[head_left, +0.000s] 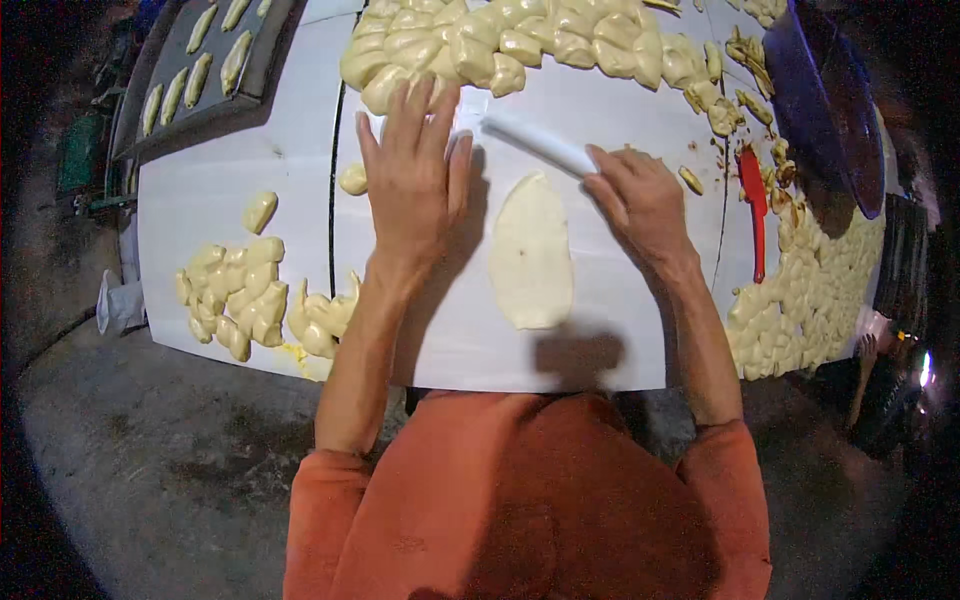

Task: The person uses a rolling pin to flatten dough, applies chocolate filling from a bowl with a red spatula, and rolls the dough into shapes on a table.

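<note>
Supporting everything, the white worktable (630, 290) bears massed dough pieces (470, 50) at its far side, apparently set back within reach. The left hand (415, 180), fingers extended and slightly parted, is at the mass's near edge, contact unconfirmed; the flattened dough oval (530, 255) lies nearer the body, while the right hand (640, 200) grips the white rolling pin (535, 142) by one end, seemingly keeping it off the oval.

A smooth, pale rolling pin (538, 144), gripped at its right end, is slanting over the tabletop (625, 300). A thin, elongated dough sheet (532, 255) is lying flat between it and the near edge. Glossy, cream-yellow dough lumps (478, 52) are crowding toward the far edge.
</note>
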A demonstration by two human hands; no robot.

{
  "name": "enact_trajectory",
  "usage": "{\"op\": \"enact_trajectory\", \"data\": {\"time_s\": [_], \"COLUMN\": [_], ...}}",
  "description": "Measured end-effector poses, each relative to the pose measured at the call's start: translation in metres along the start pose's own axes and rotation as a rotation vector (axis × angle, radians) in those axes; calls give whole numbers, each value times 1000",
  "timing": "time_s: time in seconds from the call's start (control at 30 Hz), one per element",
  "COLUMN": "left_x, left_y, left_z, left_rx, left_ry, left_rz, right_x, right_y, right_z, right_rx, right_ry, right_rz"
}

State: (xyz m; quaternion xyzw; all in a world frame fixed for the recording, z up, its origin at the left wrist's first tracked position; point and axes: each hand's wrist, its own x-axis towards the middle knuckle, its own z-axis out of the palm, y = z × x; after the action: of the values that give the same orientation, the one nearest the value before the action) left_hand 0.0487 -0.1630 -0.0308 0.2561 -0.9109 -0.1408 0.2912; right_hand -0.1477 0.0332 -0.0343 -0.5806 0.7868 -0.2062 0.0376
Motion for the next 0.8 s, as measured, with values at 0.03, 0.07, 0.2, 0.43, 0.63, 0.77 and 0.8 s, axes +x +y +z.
{"op": "enact_trajectory", "data": {"time_s": [0.03, 0.07, 0.2, 0.43, 0.63, 0.77, 0.8], "left_x": [-12, -23, -52, -79, -86, -107, -117], "left_y": [10, 21, 51, 51, 58, 40, 23], "left_z": [-10, -17, -11, 5, -7, -79, -91], "left_rx": [-20, 19, 87, 165, 88, -11, 2], "left_ry": [-86, -195, -466, -464, -427, -387, -273], "left_rz": [56, 81, 119, -28, -82, -244, -266], "right_x": [-10, -12, -9, -22, -17, -4, 1], "right_y": [10, 7, -35, -48, -56, -105, -128], "right_z": [0, -2, -11, 29, 17, 11, 16], "right_rx": [6, -113, -95, -139, -11, 228, 290], "right_ry": [80, 143, 178, -223, -144, -5, 33], "right_rz": [98, 120, -147, -105, -48, -31, -36]}}
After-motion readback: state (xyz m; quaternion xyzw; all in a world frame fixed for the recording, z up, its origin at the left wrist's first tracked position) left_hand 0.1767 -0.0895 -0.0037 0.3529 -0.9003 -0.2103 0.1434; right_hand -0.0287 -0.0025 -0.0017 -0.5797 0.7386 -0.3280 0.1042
